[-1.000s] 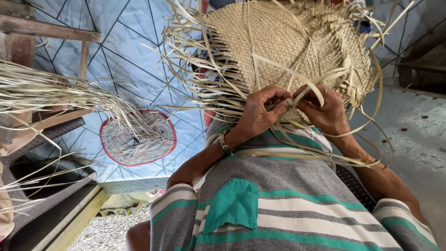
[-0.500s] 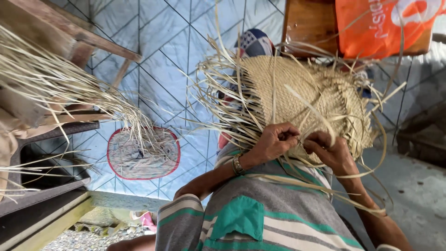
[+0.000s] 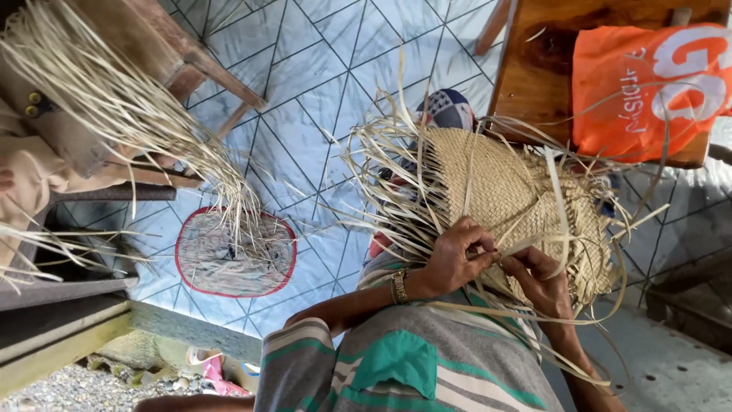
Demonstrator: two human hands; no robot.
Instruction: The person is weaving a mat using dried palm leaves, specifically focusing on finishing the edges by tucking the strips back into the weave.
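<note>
- The step in hand looks like plaiting: a half-woven straw piece, rounded and tightly plaited across its middle, rests on the person's lap, with loose strands bristling out all round its edge.
- The left hand, a bracelet at its wrist, is closed in a pinch on loose straw strands at the near edge of the weave.
- The right hand sits just beside it, fingers curled round the same strands, touching the edge of the weave.
- By my judgement the next move calls for a firm pull on 1 strand and a careful over-and-under pass, keeping the neighbours flat.
- Further off, a bundle of raw straw hangs at the left, a round mat lies on the tiled floor, and an orange bag rests on a wooden chair.
</note>
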